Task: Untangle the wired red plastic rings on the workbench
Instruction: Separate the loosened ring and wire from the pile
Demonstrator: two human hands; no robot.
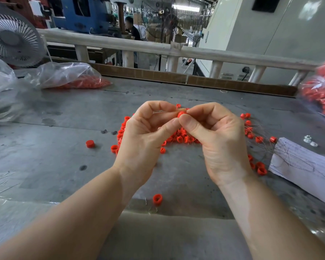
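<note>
Both hands are raised above the grey workbench [64, 156] and meet at one red plastic ring [181, 114]. My left hand [148, 132] pinches the ring between thumb and fingers. My right hand [214, 134] pinches it from the other side with thumb and forefinger. Beneath the hands lies a pile of red rings [178, 137] tangled with thin wires. More wired rings [251, 132] trail off to the right. Single rings lie apart: one at the left [89, 143], one near the front edge [157, 199], two by the paper [261, 168].
A white paper sheet [304, 166] with wires across it lies at the right. Clear bags of red rings sit at the back left [73, 76] and far right [323, 91]. A fan [13, 38] stands at the back left. Small white parts [310, 141] lie beside the paper. A railing [158, 47] borders the bench.
</note>
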